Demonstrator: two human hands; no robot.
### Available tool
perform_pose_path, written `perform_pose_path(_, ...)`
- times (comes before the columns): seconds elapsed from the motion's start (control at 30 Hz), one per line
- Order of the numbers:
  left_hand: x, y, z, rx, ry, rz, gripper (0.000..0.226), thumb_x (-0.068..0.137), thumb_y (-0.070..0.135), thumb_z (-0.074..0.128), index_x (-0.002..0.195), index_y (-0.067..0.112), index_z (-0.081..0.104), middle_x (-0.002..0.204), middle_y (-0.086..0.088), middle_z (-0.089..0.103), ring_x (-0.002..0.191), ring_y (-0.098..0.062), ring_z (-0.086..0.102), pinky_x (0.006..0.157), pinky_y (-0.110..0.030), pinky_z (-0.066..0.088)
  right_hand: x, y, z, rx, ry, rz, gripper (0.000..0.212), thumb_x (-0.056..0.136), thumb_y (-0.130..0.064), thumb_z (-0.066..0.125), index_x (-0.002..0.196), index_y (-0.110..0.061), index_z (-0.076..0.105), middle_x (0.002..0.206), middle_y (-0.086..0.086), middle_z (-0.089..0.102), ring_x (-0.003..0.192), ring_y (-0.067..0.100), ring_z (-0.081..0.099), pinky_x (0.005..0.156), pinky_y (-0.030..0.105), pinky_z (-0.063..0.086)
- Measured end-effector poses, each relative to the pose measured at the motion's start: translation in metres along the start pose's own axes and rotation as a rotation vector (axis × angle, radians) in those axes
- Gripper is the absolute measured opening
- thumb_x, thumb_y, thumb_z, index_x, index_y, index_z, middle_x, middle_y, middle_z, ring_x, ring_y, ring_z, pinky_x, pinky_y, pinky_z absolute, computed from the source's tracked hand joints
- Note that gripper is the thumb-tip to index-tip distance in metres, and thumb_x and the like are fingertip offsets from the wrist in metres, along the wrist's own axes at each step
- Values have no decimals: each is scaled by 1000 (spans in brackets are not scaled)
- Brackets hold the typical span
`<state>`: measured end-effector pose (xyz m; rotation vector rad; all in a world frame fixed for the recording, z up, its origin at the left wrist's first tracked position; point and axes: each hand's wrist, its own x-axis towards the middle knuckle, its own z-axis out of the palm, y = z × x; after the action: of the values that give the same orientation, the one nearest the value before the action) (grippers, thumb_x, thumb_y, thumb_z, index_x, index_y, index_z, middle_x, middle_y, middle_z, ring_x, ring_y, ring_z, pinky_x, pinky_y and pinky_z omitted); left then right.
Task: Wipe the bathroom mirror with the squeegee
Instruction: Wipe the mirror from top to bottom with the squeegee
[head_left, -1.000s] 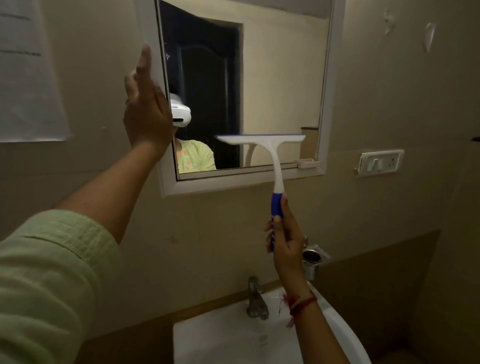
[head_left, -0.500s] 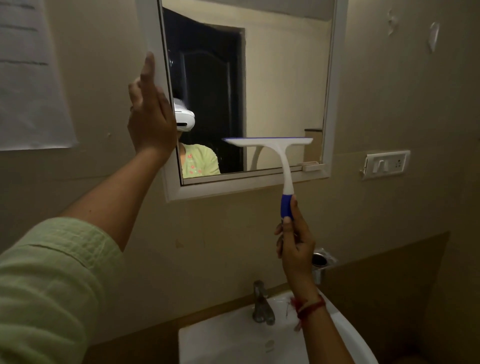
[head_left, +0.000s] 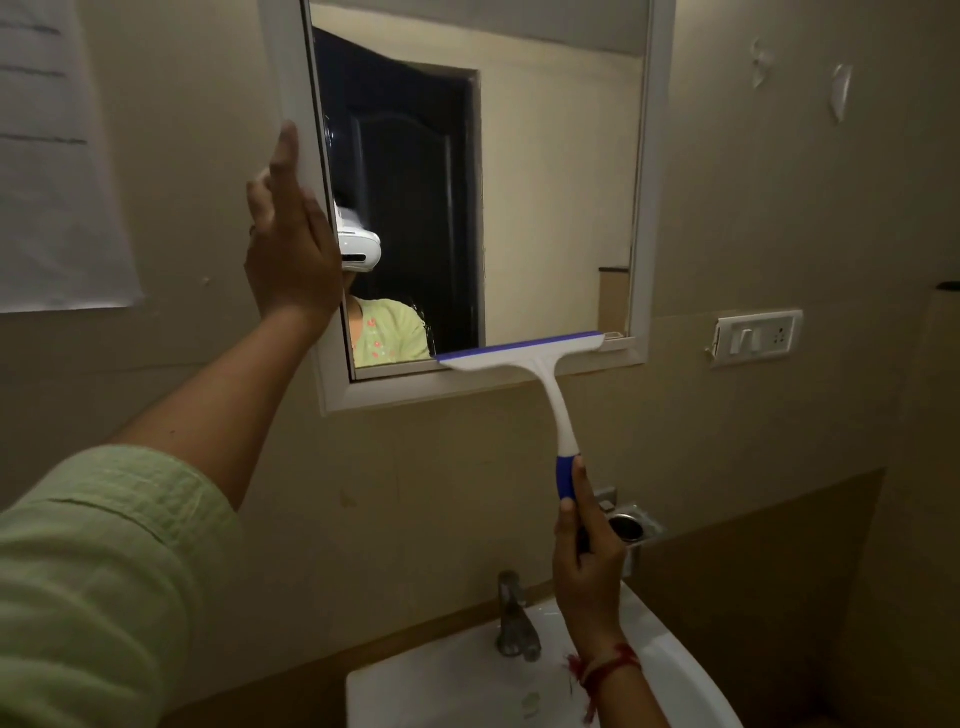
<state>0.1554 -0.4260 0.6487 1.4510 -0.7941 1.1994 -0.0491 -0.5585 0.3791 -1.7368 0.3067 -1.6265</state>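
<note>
The bathroom mirror (head_left: 556, 197) hangs on the wall in a white frame (head_left: 645, 208). My left hand (head_left: 288, 244) is raised with its fingers pointing up and holds the frame's left edge. The squeegee (head_left: 545, 384) is white with a blue blade strip and a blue grip. Its blade lies across the lower right of the glass, at the bottom frame edge. My right hand (head_left: 587, 561) is closed around the blue grip below the mirror, with the handle slanting up and left. The glass reflects a person in a green top and a dark door.
A white sink (head_left: 441, 691) with a metal tap (head_left: 514, 618) sits below the mirror. A metal cup holder (head_left: 629, 525) is fixed to the wall just behind my right hand. A switch plate (head_left: 756, 338) is on the right, a paper sheet (head_left: 52, 182) on the left wall.
My right hand has drawn the squeegee down the glass, from a little above the bottom to the mirror's lower edge. My left hand has stayed on the frame.
</note>
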Motion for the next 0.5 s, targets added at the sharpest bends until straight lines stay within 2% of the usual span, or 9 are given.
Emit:
perform_pose_path(0.03, 0, 0, 0, 1, -2, 3, 46, 98, 26, 24, 144, 30, 25, 130, -10, 46, 77, -11, 50, 64, -21, 36, 1, -2, 0, 3, 10, -11, 39, 90, -47, 42, 128, -54, 39, 71, -3, 57, 50, 19, 43, 47, 29, 44)
perform_pose_path(0.13, -1, -1, 1, 7, 7, 9, 45, 98, 25, 25, 144, 30, 26, 128, -11, 47, 73, -3, 41, 60, -15, 31, 14, -17, -2, 53, 47, -61, 43, 86, -59, 42, 129, -53, 38, 72, -6, 55, 54, 8, 46, 50, 14, 43)
perform_pose_path(0.2, 0, -2, 1, 13, 6, 5, 45, 98, 26, 24, 144, 30, 25, 128, -11, 47, 72, -3, 41, 60, -16, 32, 32, -34, -1, 97, 68, -98, 43, 87, -52, 47, 128, -52, 38, 81, -5, 57, 58, 2, 50, 51, 10, 44)
perform_pose_path(0.27, 0, -2, 1, 12, 1, 3, 46, 98, 28, 23, 144, 30, 24, 129, -11, 46, 73, -4, 43, 61, -18, 35, 54, -51, 0, 129, 95, -123, 47, 86, -37, 54, 129, -50, 38, 99, -7, 58, 67, -2, 56, 56, 7, 46)
perform_pose_path(0.37, -1, -1, 1, -11, -8, 11, 47, 98, 30, 22, 144, 30, 24, 130, -11, 46, 73, -5, 44, 61, -21, 37, 93, -72, -3, 141, 154, -160, 52, 88, -20, 56, 134, -34, 36, 118, -18, 50, 82, -5, 60, 65, 8, 50)
perform_pose_path(0.5, 1, -1, 0, -29, -21, 4, 46, 97, 32, 21, 143, 33, 22, 129, -14, 45, 70, -15, 48, 60, -29, 41, 145, -98, -14, 128, 174, -207, 49, 93, -26, 49, 137, -38, 31, 118, -26, 52, 78, 0, 58, 65, 15, 52)
